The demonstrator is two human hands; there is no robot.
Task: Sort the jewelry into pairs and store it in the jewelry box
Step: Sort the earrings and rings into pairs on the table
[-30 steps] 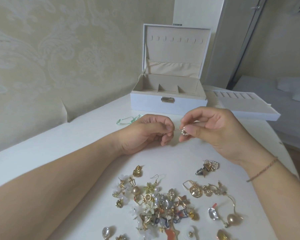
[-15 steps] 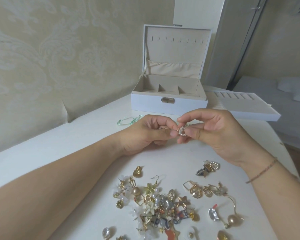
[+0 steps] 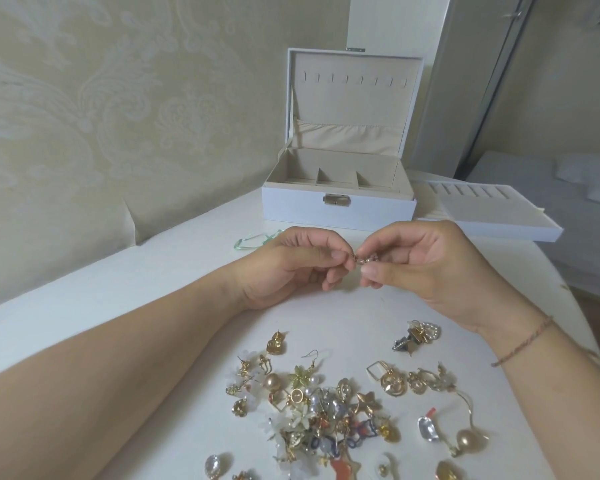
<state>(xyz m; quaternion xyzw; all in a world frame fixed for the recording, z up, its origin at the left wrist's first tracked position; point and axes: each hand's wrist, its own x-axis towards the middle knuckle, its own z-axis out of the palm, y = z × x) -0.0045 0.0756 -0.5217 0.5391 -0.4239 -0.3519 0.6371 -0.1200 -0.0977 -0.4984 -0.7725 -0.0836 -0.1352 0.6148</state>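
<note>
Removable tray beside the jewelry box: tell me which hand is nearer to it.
Right. The right hand sits just in front of the removable tray; the left hand is farther off, in front of the jewelry box.

Likely a home bedroom: damask wallpaper (image 3: 84, 98), wardrobe (image 3: 465, 81), apparent bed (image 3: 534, 174).

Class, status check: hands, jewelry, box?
Both hands pinching one small earring. Box open, nothing visible inside. Pile unsorted.

Green band (image 3: 257, 239) on white table (image 3: 174, 271), patterned wall (image 3: 118, 116).
</note>
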